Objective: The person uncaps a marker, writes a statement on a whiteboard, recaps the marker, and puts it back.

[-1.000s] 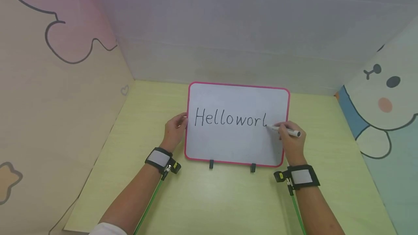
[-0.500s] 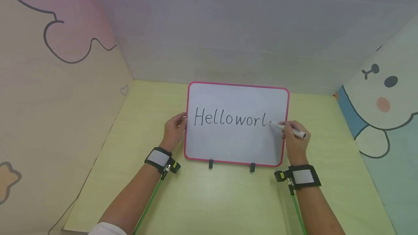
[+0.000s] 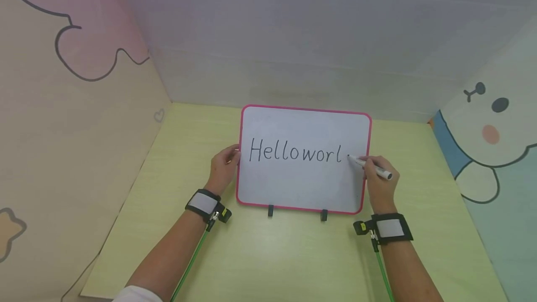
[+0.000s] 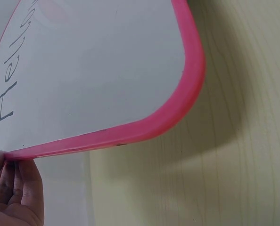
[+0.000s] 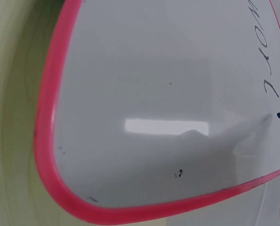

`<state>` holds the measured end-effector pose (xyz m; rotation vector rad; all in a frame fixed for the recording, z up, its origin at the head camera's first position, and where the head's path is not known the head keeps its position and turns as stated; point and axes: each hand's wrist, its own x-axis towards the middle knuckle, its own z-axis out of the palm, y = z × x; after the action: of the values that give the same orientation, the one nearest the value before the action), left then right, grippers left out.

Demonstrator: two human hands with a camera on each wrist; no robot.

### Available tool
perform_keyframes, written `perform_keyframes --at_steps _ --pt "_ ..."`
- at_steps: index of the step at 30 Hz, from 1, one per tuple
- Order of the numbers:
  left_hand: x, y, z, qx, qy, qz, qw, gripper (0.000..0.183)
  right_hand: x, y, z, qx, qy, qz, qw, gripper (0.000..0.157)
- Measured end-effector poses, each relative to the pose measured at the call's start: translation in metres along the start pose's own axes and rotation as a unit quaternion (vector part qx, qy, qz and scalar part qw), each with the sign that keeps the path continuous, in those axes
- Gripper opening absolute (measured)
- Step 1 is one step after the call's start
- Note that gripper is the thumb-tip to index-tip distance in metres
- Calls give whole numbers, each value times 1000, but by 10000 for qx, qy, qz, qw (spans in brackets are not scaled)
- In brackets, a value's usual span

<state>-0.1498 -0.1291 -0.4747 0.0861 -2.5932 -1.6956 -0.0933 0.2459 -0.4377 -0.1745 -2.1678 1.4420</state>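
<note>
A whiteboard (image 3: 298, 183) with a pink rim stands leaning on the table, with "Helloworl" handwritten across it in dark ink. At its left edge my left hand (image 3: 223, 168) pinches the rim; in the left wrist view the thumb lies at the front of the rim and the fingers (image 4: 31, 188) come from behind. My right hand (image 3: 382, 183) grips a white marker (image 3: 372, 168) by the board's right side. The dark tip points at the surface just right of the last letter. Whether it touches the board, I cannot tell. Only a sliver of this hand shows in the right wrist view.
Two small black feet (image 3: 270, 210) show under the board's lower rim. The pale wooden table (image 3: 289, 264) meets a grey wall (image 3: 293, 36) behind, with cartoon-painted walls at both sides. Green cables (image 3: 190, 264) run from the wrist cameras.
The marker tip has left the foot of the "l" and moved slightly right and up, the right hand shifting with it. My left hand keeps its place on the rim.
</note>
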Motion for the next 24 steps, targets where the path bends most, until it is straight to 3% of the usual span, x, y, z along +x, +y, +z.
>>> perform_keyframes --at_steps 6,10,24 --pt "2 -3 1 8 19 -7 10000 33 4 20 1 -13 53 -39 10000 17" --pt "2 -2 1 -20 19 -41 10000 32 5 23 1 -154 68 -43 9998 18" --pt "-2 1 0 3 14 -130 9999 34 2 -2 1 -86 -183 -169 9997 18"
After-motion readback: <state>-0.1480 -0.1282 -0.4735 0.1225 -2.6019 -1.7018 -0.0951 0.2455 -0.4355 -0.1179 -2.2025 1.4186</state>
